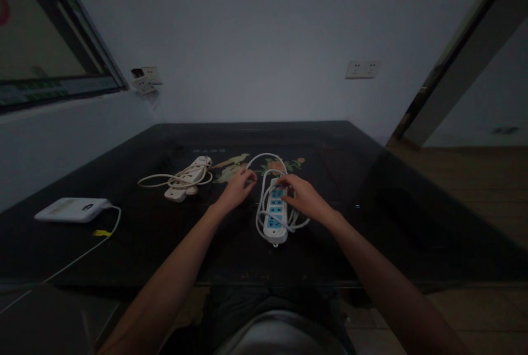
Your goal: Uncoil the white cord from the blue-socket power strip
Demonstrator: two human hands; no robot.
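A white power strip [274, 223] with blue socket faces lies lengthwise on the dark table, its white cord [268, 155] looped loosely over and around it. My left hand [239, 189] is just left of the strip, fingers curled round the cord where an arc of it ends. Over the far end of the strip, my right hand [304, 195] has its fingers curled on a loop of the same cord; its grip is partly hidden. The plug does not show clearly.
A second white power strip [177, 192], wrapped in its own cord, lies to the left. Farther left is a white power bank [74, 209] with a cable trailing off the near edge. The dark table [330, 256] meets a wall with sockets [362, 69].
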